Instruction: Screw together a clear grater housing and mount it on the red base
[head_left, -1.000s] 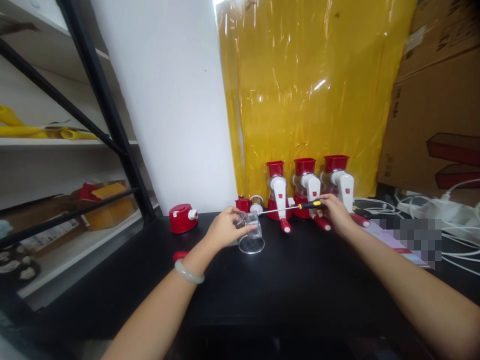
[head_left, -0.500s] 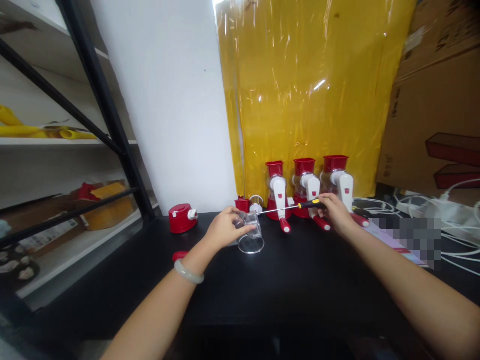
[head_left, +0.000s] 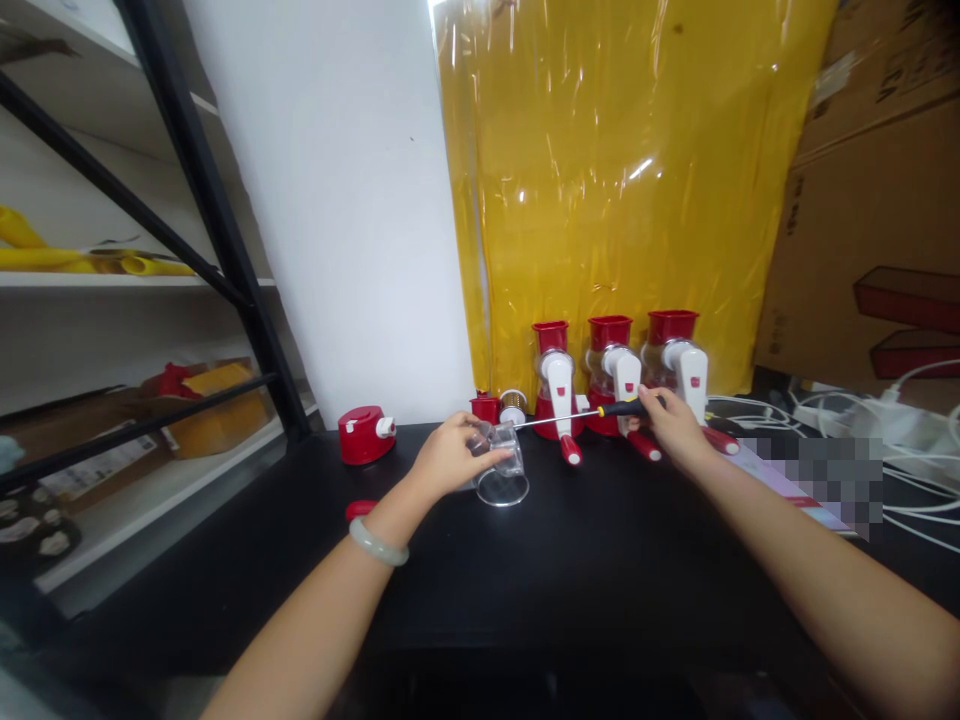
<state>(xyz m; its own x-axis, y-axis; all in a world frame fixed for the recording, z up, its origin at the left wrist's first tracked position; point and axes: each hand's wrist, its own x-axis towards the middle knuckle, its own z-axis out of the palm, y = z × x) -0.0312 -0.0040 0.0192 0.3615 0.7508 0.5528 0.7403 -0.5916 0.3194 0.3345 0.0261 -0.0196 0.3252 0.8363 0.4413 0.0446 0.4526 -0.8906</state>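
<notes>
My left hand [head_left: 452, 455] is closed on a clear plastic part [head_left: 504, 487], which lies on its side with its round rim towards me. A screwdriver [head_left: 621, 408] with a black and yellow handle is in my right hand [head_left: 670, 425]. Its shaft points left, and the tip meets the upper right of the clear part. Just behind are a small red piece [head_left: 484, 407] and a metal drum [head_left: 513, 405]. To the left of my left hand sits a red round base [head_left: 365, 436] with a white knob; a red handle [head_left: 361, 510] lies near my wrist.
Three red and white rotary graters [head_left: 556, 385] stand along the back of the black table [head_left: 570, 580]. White cables [head_left: 919, 480] and a flat printed sheet [head_left: 795, 485] lie at the right. A shelf rack [head_left: 202, 180] rises at the left, a cardboard box [head_left: 862, 230] at the right.
The fingers of my right hand have shifted slightly on the screwdriver handle. My left hand and the clear part are almost unchanged.
</notes>
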